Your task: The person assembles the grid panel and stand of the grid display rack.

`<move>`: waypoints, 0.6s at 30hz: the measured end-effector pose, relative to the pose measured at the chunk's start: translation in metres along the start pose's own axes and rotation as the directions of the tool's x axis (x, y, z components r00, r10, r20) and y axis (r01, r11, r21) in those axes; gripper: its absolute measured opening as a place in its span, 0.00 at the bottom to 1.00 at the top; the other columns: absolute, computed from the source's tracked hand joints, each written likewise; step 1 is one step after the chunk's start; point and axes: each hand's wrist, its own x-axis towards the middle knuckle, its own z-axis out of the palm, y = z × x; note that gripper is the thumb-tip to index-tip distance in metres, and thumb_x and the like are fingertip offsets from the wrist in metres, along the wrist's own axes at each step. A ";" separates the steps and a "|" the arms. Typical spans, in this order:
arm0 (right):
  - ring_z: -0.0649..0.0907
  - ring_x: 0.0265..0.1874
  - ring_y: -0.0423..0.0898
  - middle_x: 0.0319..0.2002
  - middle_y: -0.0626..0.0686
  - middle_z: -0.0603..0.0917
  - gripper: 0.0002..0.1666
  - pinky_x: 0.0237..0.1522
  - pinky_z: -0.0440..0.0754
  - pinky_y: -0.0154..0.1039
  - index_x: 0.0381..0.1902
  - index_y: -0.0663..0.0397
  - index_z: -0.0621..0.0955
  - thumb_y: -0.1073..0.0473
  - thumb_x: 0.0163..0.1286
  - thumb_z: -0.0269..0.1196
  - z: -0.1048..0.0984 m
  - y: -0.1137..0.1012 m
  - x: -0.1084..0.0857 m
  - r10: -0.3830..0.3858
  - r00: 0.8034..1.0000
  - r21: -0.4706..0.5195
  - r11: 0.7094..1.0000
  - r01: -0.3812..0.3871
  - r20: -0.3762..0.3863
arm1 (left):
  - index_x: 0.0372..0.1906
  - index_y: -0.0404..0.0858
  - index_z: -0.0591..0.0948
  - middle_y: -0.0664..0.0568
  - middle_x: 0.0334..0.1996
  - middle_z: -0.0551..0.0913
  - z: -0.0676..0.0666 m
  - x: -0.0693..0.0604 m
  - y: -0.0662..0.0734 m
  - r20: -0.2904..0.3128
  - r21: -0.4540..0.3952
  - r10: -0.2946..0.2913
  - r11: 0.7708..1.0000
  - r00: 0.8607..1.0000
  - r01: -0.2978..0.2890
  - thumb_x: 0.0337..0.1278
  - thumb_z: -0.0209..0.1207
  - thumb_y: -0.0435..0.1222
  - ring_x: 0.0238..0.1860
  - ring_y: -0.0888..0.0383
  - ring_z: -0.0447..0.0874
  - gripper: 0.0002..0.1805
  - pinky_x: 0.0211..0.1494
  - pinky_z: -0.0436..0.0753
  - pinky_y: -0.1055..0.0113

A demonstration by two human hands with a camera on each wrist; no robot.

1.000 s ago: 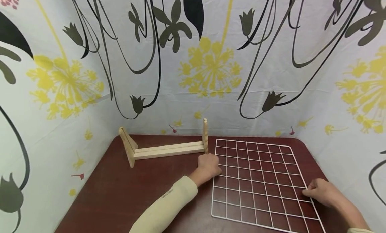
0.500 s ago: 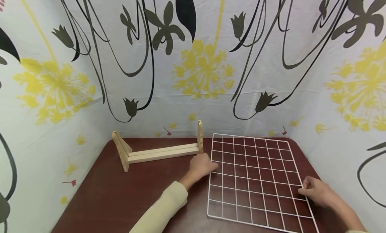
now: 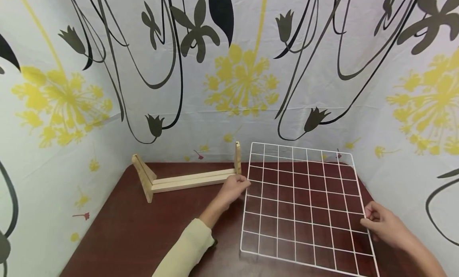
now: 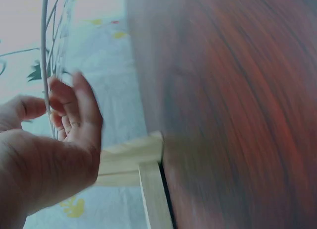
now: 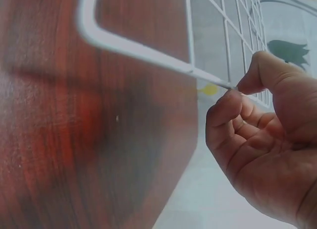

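Observation:
A white wire grid is held up off the table, its far edge overlapping the patterned cloth in the head view. My left hand pinches its left edge between thumb and fingers; the left wrist view shows this hand with the wire running past the thumb. On the right edge, my right hand pinches the wire. In the right wrist view the thumb and index finger of that hand meet on the border wire.
A pale wooden stand, two uprights joined by a crossbar, sits at the back left of the dark red table; its right upright is just behind my left hand. Patterned cloth surrounds the table's back and sides.
The grid's far edge has risen, and the grid now stands higher off the table. My left hand has moved slightly left and up with it, its fingers turned to pinch the edge.

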 end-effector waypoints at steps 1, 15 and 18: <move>0.74 0.12 0.39 0.22 0.36 0.74 0.14 0.15 0.77 0.40 0.38 0.61 0.67 0.73 0.70 0.63 0.000 -0.001 -0.001 -0.007 1.000 0.036 0.999 0.007 -0.002 | 0.35 0.35 0.81 0.53 0.31 0.78 -0.001 -0.001 0.002 0.020 -0.080 -0.012 0.997 1.000 0.014 0.64 0.59 0.33 0.27 0.59 0.78 0.05 0.30 0.90 0.60; 0.81 0.34 0.35 0.37 0.40 0.83 0.17 0.31 0.83 0.36 0.51 0.50 0.75 0.72 0.85 0.41 -0.004 0.002 -0.010 -0.081 0.987 0.747 0.663 -0.049 0.137 | 0.66 0.37 0.76 0.58 0.35 0.76 -0.015 -0.020 0.027 0.188 -0.452 -0.050 0.882 0.981 0.132 0.81 0.49 0.35 0.35 0.59 0.72 0.17 0.34 0.81 0.66; 0.84 0.38 0.36 0.41 0.42 0.85 0.23 0.33 0.85 0.38 0.57 0.50 0.76 0.72 0.86 0.36 -0.002 0.000 -0.014 -0.170 0.973 0.829 0.558 -0.037 0.158 | 0.64 0.43 0.78 0.59 0.33 0.75 -0.015 -0.025 0.031 0.197 -0.516 -0.043 0.845 0.979 0.141 0.83 0.47 0.36 0.32 0.62 0.71 0.15 0.29 0.73 0.72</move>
